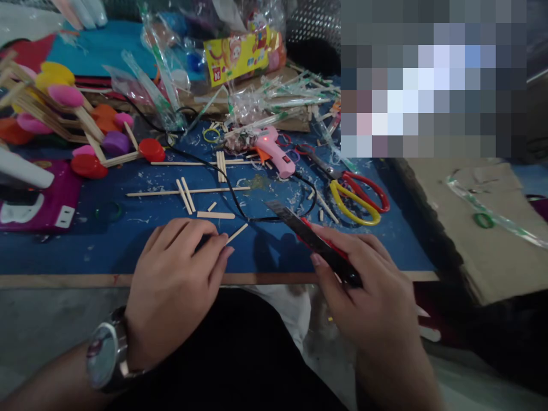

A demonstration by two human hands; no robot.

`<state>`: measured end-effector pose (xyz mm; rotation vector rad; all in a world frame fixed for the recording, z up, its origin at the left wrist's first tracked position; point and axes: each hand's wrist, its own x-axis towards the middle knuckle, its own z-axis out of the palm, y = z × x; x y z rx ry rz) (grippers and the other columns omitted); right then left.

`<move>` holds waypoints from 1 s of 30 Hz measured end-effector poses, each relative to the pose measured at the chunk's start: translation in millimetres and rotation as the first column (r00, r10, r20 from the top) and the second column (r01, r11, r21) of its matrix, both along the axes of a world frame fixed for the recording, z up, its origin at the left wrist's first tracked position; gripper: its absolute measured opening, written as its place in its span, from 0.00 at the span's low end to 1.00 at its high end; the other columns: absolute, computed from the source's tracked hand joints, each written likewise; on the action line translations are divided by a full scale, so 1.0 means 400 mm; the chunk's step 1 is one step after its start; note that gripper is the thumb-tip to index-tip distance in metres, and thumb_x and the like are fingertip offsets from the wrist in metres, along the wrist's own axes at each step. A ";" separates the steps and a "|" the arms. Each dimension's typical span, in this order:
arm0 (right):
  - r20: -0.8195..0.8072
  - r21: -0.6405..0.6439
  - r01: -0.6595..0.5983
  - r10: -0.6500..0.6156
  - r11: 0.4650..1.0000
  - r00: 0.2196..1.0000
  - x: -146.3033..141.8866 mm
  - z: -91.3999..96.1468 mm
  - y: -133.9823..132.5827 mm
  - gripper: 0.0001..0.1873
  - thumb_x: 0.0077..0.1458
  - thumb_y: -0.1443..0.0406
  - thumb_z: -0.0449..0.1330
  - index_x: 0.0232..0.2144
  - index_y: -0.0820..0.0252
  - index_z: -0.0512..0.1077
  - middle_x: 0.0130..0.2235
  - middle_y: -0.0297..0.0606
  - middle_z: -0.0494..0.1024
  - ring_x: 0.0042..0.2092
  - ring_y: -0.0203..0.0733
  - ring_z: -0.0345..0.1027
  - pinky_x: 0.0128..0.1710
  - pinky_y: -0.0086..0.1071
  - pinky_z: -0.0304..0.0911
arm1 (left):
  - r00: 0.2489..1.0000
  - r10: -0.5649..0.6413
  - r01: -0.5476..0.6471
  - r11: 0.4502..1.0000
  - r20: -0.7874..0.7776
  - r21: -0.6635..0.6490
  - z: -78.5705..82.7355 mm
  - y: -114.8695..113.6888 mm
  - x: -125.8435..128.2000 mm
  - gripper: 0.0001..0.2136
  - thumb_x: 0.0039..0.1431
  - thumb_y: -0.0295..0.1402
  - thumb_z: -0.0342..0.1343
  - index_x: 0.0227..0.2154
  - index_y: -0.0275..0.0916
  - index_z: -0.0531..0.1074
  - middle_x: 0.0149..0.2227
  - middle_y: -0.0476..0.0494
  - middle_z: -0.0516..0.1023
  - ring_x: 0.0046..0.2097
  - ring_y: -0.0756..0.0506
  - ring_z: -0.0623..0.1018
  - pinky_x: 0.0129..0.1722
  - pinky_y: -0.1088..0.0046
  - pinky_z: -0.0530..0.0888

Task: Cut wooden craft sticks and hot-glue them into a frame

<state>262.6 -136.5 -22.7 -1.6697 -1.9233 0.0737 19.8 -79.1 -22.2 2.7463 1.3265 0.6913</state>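
Observation:
Between thumb and index finger, my left hand (177, 285) pinches a short thin wooden stick (237, 232) above the table's front edge. My right hand (372, 279) grips a black and red utility knife (327, 251), its blade (280, 210) out and pointing up and left. Just beyond my left hand lie a flat wooden stick piece (216, 215) and a pair of short sticks (185, 196). A long thin stick (188, 192) runs across the blue table (111, 245) behind them. Small offcuts lie nearby.
A pink glue gun (276, 153) lies mid-table, its black cord (233, 194) looping toward me. Scissors (355, 197) with red and yellow handles rest right of it. Stick models with coloured spoon heads (66, 96) stand left; cardboard (466, 245) is at right.

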 end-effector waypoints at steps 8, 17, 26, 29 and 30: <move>0.039 -0.040 -0.114 0.115 0.993 0.993 0.005 0.010 0.066 0.19 0.65 0.69 0.54 0.57 0.57 0.71 0.49 0.43 0.82 0.47 0.50 0.70 0.49 0.48 0.68 | 0.998 0.004 0.000 0.998 -0.066 0.061 0.011 0.008 0.008 0.08 0.68 0.26 0.51 0.35 0.37 0.74 0.39 0.39 0.79 0.40 0.39 0.77 0.38 0.59 0.71; -0.070 -0.140 -0.311 0.304 0.940 0.950 -0.026 0.035 0.117 0.20 0.64 0.73 0.55 0.57 0.59 0.70 0.51 0.42 0.80 0.50 0.46 0.70 0.52 0.42 0.68 | 0.990 -0.133 0.120 0.971 0.050 0.208 0.114 0.053 -0.009 0.06 0.69 0.27 0.49 0.37 0.38 0.71 0.32 0.43 0.79 0.33 0.42 0.77 0.36 0.63 0.71; 0.051 -0.234 -0.442 0.465 0.866 0.884 -0.067 0.084 0.226 0.17 0.62 0.71 0.59 0.53 0.63 0.73 0.49 0.47 0.79 0.52 0.51 0.70 0.54 0.45 0.65 | 0.957 -0.269 0.257 0.959 0.108 0.117 0.134 0.202 0.007 0.10 0.70 0.28 0.48 0.45 0.38 0.74 0.41 0.44 0.83 0.42 0.45 0.82 0.40 0.72 0.74; 0.027 -0.186 -0.427 0.439 0.885 0.898 -0.052 0.100 0.264 0.11 0.62 0.68 0.60 0.47 0.65 0.74 0.46 0.47 0.80 0.48 0.49 0.71 0.50 0.40 0.64 | 0.956 -0.245 0.249 0.968 0.162 -0.003 0.121 0.222 0.008 0.09 0.69 0.29 0.49 0.41 0.37 0.74 0.39 0.45 0.83 0.39 0.46 0.82 0.39 0.72 0.73; -0.015 -0.165 -0.423 0.427 0.891 0.904 -0.046 0.106 0.277 0.09 0.64 0.65 0.60 0.44 0.64 0.74 0.43 0.45 0.80 0.45 0.46 0.71 0.47 0.37 0.63 | 0.953 -0.239 0.251 0.967 0.184 -0.040 0.118 0.223 0.008 0.09 0.68 0.30 0.49 0.41 0.37 0.74 0.38 0.45 0.83 0.38 0.46 0.81 0.38 0.72 0.73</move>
